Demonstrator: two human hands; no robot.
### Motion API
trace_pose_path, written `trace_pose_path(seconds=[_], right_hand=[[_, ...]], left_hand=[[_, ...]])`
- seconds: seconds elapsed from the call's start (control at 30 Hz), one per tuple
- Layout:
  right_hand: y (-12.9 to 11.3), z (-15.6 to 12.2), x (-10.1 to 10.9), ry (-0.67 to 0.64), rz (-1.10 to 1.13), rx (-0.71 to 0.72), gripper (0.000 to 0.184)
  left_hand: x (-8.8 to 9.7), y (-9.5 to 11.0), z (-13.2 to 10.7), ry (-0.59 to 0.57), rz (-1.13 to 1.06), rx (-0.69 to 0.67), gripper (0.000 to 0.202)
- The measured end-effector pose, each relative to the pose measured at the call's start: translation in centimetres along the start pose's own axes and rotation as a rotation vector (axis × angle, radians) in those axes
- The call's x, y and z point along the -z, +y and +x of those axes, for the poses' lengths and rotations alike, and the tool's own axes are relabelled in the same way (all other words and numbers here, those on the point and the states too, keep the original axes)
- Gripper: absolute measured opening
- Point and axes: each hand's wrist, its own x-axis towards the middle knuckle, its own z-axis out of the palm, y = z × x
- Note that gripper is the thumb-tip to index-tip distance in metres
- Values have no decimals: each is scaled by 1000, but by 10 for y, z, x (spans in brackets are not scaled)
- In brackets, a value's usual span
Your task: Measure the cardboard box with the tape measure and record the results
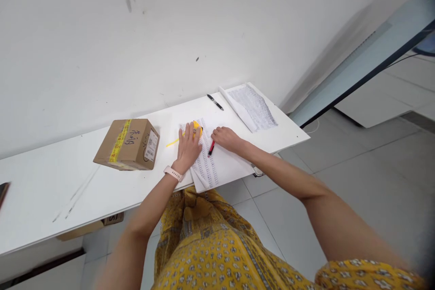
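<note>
Fingers (186, 132), left hand (189, 147), slightly parted over tape measure (197, 125)

Your left hand (190, 146) partly hides the tape measure (197, 125), your right hand (227, 139) covers one end of the red tool (211, 147), print on the paper (211, 170) is too small to read, and the left edge crops a dark object (3, 191).

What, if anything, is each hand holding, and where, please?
The right hand holds the slim red tool by its far end; the left hand covers the tape measure, its grip unclear.
</note>
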Motion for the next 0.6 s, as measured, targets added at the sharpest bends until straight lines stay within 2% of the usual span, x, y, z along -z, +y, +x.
trace_pose_path(seconds=[0.07,0.17,0.23,0.3,0.37,0.4,0.5,0.6], right_hand=[[10,-6,2,27,13,8,31],[25,-23,7,135,100,-120,23],[27,-32,10,303,260,-279,14],[20,-35,11,521,542,-439,10],[4,-29,7,698,926,-538,12],[-4,-23,3,739,1125,-558,15],[-24,1,-13,703,1566,-587,25],[-28,17,-30,652,1655,-629,31]], left_hand=[[2,6,-25,0,-22,-25,61],[4,15,-68,-15,-112,-56,53],[4,21,-91,-30,-206,-67,46],[9,28,-104,-40,-295,-67,40],[17,34,-106,-78,-339,-61,38],[23,36,-102,-124,-338,-57,38],[38,43,-78,-295,-287,-43,35],[42,53,-48,-357,-256,-8,31]])
